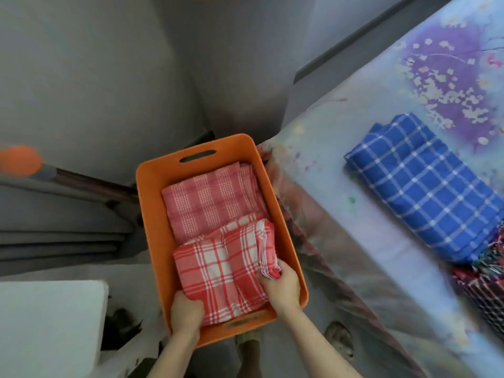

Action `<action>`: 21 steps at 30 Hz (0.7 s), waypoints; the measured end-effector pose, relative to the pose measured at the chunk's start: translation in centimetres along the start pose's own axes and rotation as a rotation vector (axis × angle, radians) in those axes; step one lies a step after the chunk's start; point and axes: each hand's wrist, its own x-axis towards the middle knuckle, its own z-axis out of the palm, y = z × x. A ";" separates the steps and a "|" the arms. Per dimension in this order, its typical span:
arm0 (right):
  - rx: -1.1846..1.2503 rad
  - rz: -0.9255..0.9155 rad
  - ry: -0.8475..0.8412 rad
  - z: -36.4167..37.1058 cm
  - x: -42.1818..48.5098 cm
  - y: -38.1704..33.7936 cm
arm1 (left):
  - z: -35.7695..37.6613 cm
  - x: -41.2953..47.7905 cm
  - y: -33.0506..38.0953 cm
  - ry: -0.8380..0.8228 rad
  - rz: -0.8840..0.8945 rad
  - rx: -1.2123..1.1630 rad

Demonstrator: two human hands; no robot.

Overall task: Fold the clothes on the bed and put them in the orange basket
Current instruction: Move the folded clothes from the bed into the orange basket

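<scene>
Red checked cloth: folded, lying in the near end of the orange basket, with its far edge overlapping the piece behind it.
Left hand: at the cloth's near left corner, fingers curled under the fabric and grasping it.
Right hand: on the cloth's right side, against the basket's right wall, fingers pinching the stacked folded edges.
Pink checked cloth: folded flat, filling the far end of the basket.
Basket's place: on the floor, just beside the bed, along its edge.
Step in hand: I'd say the red piece is being seated in the basket; both hands have not yet let go.
Blue checked cloth: folded and waiting on the bed, well in from the edge nearest the basket.
Dark patterned cloth: bunched at the blue one's near end, seemingly unfolded.
Next move calls for: loosening both grips, drawing the hands out without dragging the folds open, then reaching across to the bed for the blue piece.
Task so far: two pieces in, at least two left.
</scene>
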 end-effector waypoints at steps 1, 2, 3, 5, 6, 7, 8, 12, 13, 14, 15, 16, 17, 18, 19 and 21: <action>-0.016 0.008 0.030 0.4 0.4 0.5 | 0.7 0.6 -0.7 0.006 0.002 -0.012; -0.061 0.023 0.059 1.1 1.2 1.3 | 1.4 1.5 -1.4 0.001 0.007 -0.011; -0.153 0.037 0.086 1.3 2.0 1.9 | 1.8 2.1 -1.9 -0.004 0.020 -0.001; -0.491 0.122 0.117 1.8 3.4 2.0 | 2.5 2.9 -2.1 -0.042 0.031 0.149; -0.690 0.174 0.085 2.0 3.9 1.7 | 2.6 3.2 -1.9 -0.072 0.041 0.278; -0.858 0.199 0.031 2.0 4.1 1.2 | 2.8 3.5 -1.6 -0.090 0.057 0.395; -0.989 0.187 -0.009 2.3 4.1 1.0 | 2.7 3.3 -0.9 -0.085 0.079 0.511; -1.248 -0.280 0.160 4.4 2.8 -0.6 | 2.8 3.5 0.6 0.139 0.586 0.867; -1.265 -0.437 0.165 4.8 2.8 -0.7 | 3.0 4.0 0.4 0.146 0.726 0.930; -1.318 -0.507 0.046 4.9 3.3 -0.7 | 3.2 4.8 0.2 0.063 0.781 0.994; -1.389 -0.502 -0.110 4.8 4.2 -0.5 | 3.5 6.0 -0.1 -0.029 0.778 1.048; -1.467 -0.438 -0.251 4.5 5.7 0.2 | 3.8 7.1 -0.4 -0.123 0.740 1.113; -1.525 -0.351 -0.349 4.2 7.1 0.6 | 4.0 8.1 -0.7 -0.194 0.706 1.188; -1.548 -0.289 -0.409 4.1 8.5 1.6 | 4.4 9.1 -1.4 -0.242 0.698 1.234; -1.560 -0.250 -0.448 4.1 9.6 2.7 | 4.6 9.7 -1.8 -0.274 0.694 1.280; -1.595 -0.251 -0.498 4.3 10.5 4.1 | 5.0 10.1 -2.2 -0.289 0.698 1.347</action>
